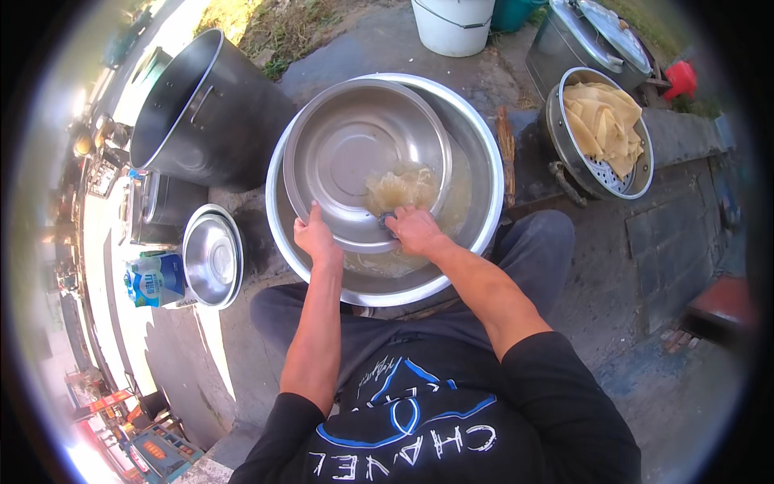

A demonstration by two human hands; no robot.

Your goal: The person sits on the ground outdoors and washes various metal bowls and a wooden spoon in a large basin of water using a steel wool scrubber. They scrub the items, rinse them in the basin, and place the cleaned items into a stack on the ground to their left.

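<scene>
A stainless steel basin (357, 145) rests tilted inside a larger metal basin (493, 187) that holds cloudy water. My left hand (315, 239) grips the smaller basin's near left rim, its thumb laid over the edge. At the inner wall on the near right, my right hand (414, 230) holds a dark scrubber (387, 219), perhaps a steel wool pad, mostly covered by the fingers. Just beyond this hand, some murky yellowish water (402, 187) lies in the smaller basin.
A tall metal stockpot (236, 115) stands at the left, near stacked metal bowls (211, 260). On the right, a steamer pot (650, 163) holds folded yellowish sheets (601, 121). A white bucket (453, 30) stands beyond the basins; a wood piece (505, 157) lies beside them.
</scene>
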